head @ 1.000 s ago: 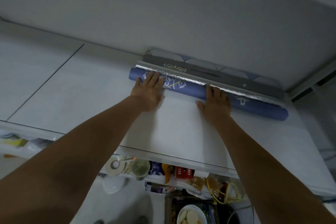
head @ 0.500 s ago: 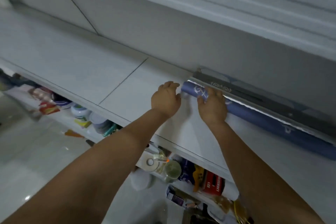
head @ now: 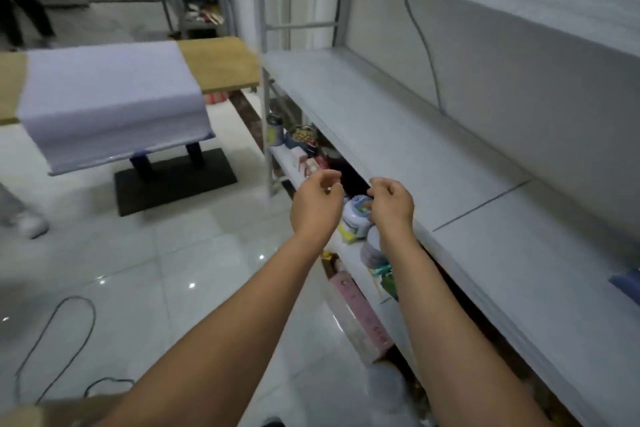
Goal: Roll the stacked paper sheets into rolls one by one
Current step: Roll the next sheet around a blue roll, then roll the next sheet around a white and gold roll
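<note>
Under the white counter (head: 433, 156), a lower shelf (head: 291, 166) is crowded with goods: a dark can (head: 275, 130) stands at its far end beside a jar (head: 304, 133) of something yellowish, too blurred to name; small red and pink packets lie just past them; a round white-and-blue tub (head: 356, 215) shows between the two hands, its contents unclear; a long pink box (head: 360, 319) sits lower down, nearer the camera. The left hand (head: 317, 208) and right hand (head: 393, 208) hang in the air in front of the counter's edge, close together but not touching, fingers loosely curled and grasping nothing. The stack (head: 110, 97) of pale lilac sheets lies well apart from the fingers, to the left and farther off, on a wooden table (head: 221, 62), its near side drooping over the tabletop's edge; the blue end of a roll (head: 627, 282) lies on the counter at the right border, likewise well away from both hands. The table stands on a black base (head: 173, 180) on a glossy white tiled floor (head: 173, 253); a dark cable (head: 57, 333) loops across the tiles at lower left; a white shoe (head: 31, 224) shows at the left border; another person's dark legs (head: 20, 0) stand at the far upper left; the whole view is motion-blurred.
</note>
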